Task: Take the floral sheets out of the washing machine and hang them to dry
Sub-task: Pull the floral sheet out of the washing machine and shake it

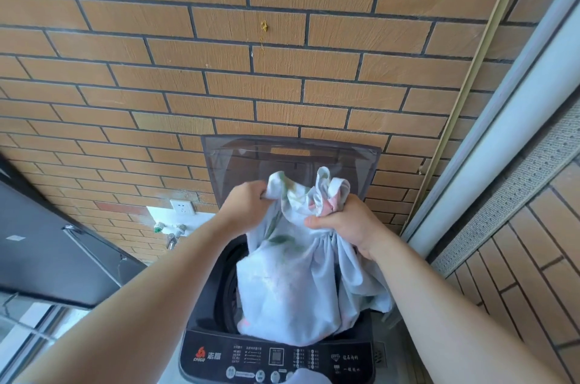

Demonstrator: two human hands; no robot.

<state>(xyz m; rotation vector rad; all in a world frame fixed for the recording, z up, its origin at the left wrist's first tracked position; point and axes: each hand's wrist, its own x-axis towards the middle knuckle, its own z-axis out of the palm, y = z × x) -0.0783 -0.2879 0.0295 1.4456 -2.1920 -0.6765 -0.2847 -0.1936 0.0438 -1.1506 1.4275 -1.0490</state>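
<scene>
Head view. Both forearms reach forward over an open top-loading washer (205, 317) that stands against a brick wall (282, 70). The left hand (248, 202) clenches one bunched edge of the floral sheet (292, 286), fingers curled around the cloth. The right hand (343, 223) grasps a second gathered bunch, thumb pressed across the folds.

The sheet, pale with faint pink and green print, is held above the tub. Its lower part hangs down into the opening and over the front rim, reaching the control panel (345, 361). Its bottom end is hidden, so it possibly lies inside the drum. The smoky lid (292, 154) stands upright behind the hands, against the wall. A socket (182, 207) and taps (174, 233) sit on the wall left of the washer.
</scene>
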